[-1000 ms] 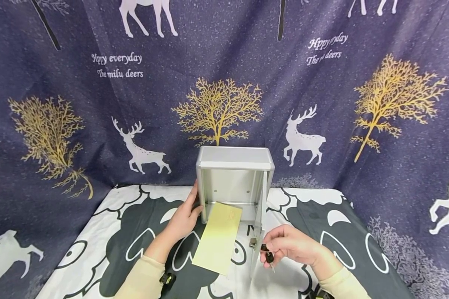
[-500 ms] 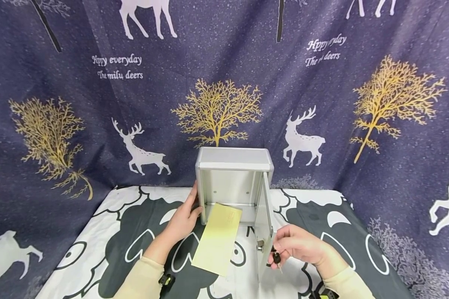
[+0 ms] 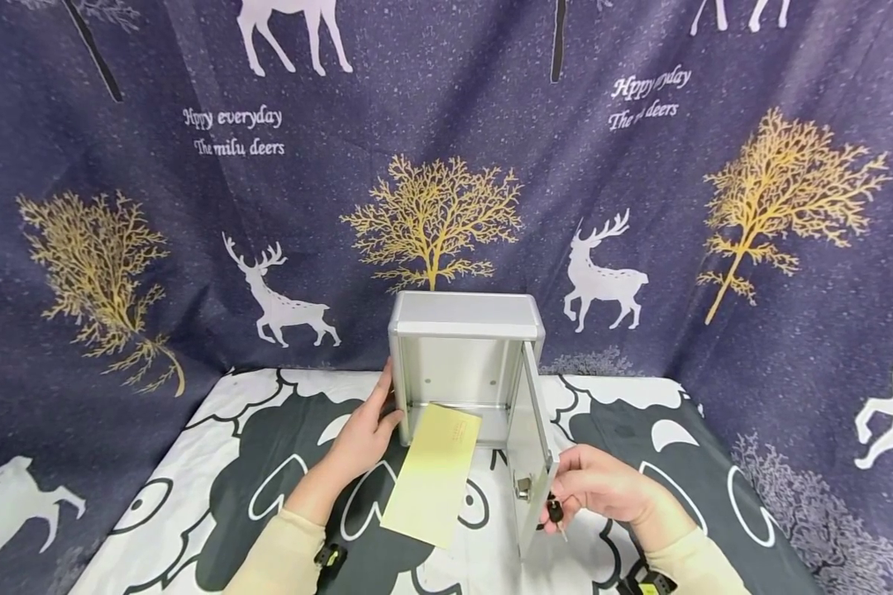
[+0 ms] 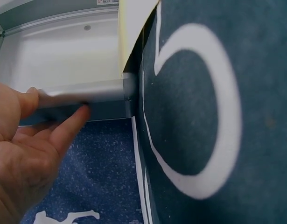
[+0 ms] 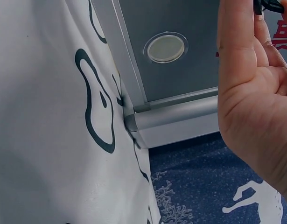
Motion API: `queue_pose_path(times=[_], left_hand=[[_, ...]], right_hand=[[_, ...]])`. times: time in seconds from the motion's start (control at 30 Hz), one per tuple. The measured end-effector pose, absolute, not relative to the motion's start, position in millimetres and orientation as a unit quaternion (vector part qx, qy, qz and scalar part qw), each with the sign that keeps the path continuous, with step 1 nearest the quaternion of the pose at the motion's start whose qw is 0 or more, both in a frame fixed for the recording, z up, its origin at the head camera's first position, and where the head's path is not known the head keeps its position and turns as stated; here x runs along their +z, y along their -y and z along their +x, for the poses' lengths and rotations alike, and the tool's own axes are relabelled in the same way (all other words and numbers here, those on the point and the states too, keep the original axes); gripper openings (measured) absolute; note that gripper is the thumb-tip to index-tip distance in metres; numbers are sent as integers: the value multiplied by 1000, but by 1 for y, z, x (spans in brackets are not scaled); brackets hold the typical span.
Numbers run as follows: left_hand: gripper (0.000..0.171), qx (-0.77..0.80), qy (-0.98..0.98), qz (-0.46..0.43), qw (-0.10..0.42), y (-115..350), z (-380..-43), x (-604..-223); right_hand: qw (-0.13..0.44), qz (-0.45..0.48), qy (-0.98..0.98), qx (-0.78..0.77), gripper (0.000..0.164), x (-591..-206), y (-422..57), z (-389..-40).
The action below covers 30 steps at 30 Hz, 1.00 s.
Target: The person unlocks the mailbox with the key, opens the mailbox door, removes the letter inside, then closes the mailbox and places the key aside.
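A silver metal mailbox (image 3: 465, 312) stands upright, its front door (image 3: 530, 446) swung outward on the right-hand side. My left hand (image 3: 360, 438) holds the box's left wall, the thumb at the front rim and the fingers along the outer side. A yellow envelope (image 3: 432, 479) with small red print leans out of the box onto the cloth. Beside the door's free edge, my right hand (image 3: 603, 487) pinches a black-headed key (image 3: 555, 507) at the outer face; a second key dangles there. The lock's metal back (image 3: 522, 487) shows on the door's inner face.
A black-and-white patterned cloth (image 3: 216, 463) covers the surface under the box. Behind hangs a dark blue curtain (image 3: 446, 107) with deer and golden trees. In the right wrist view, the door's outside has a round window (image 5: 165, 48) and red characters (image 5: 284, 35).
My right hand has moved right with the key, and the door has swung wider. My left hand, the box and the envelope stay in place.
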<state>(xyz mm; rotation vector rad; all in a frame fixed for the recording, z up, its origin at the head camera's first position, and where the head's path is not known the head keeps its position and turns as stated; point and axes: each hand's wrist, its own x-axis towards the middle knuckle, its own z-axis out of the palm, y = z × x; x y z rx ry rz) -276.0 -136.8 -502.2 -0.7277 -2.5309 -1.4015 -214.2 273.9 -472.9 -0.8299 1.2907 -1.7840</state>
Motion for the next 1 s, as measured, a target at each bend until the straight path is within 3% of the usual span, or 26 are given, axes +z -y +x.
queue_pose_path(times=[0.53,0.73,1.0], left_hand=[[98,-488,836,-235,84,154,-275,-491],[92,-469,833,-238,171,167,-270,-476],[86,-406,800,-311,315,155,-255,-450]], right_hand=[[394,-331,-492,-702,40,-472,-274,-215],[397,-336,-489,-700,41,-472,-275,-215],[398,-341,-482,-702,43,-472,-276,-215]])
